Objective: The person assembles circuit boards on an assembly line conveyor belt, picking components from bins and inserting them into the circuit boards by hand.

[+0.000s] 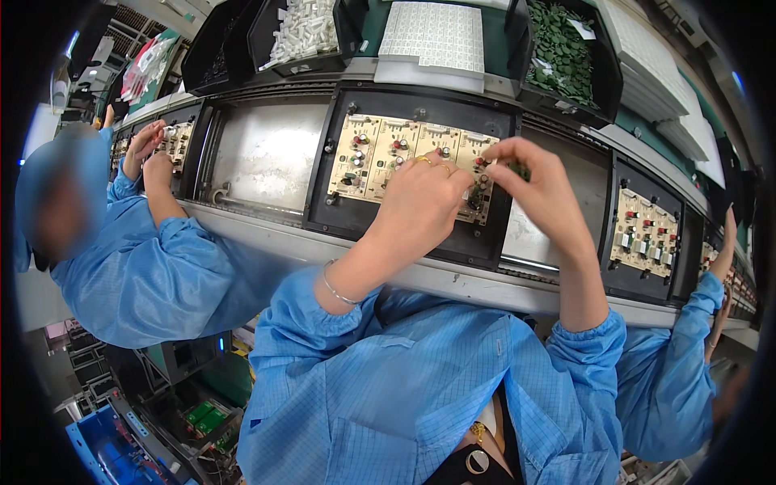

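Observation:
A tan circuit board panel (356, 162), set with capacitors and other small parts, lies in a black carrier frame (323, 212) in front of me. My left hand (424, 198) reaches over the panel's middle, fingers curled and closed at its right-hand section; what they hold, if anything, is hidden. At the panel's right edge my right hand (540, 187) has thumb and forefinger drawn together in a pinch. Whatever sits between those fingertips is too small to make out. Both hands cover some of the panel's parts.
Behind the line stand a black bin of white parts (303, 32), a stack of white trays (432, 36) and a bin of green parts (562, 52). Another carrier with a board (644, 234) sits to the right. Co-workers in blue sleeves (162, 275) work on both sides.

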A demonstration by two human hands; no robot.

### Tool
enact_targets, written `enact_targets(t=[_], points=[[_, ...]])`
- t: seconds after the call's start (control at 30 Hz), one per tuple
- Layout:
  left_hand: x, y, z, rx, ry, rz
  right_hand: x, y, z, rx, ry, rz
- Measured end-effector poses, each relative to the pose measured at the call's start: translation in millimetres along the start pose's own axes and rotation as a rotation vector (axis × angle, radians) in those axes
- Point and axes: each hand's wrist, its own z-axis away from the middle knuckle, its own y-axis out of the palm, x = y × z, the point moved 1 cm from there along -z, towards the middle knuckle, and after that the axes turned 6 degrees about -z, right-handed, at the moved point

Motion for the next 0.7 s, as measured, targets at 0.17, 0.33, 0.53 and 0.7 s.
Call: enact_targets(t=[0.17, 0.33, 0.53, 0.7], points=[[3.5, 5.3, -3.0, 0.054, 0.009, 0.017, -2.2, -9.9, -7.3, 0.047, 0.251, -0.639], [6.8, 4.2, -1.5, 0.103, -0.015, 0.046, -1.6, -5.5, -10.2, 0.074, 0.329, -0.944], [10.6, 2.8, -3.2, 0.106, 0.013, 0.074, 3.6, 2.3, -13.0, 0.132, 0.254, -0.939], [12.2, 8.2, -4.7, 0.08, 0.121, -0.007, 15.2, 6.0, -14.3, 0.029, 0.304, -0.938]])
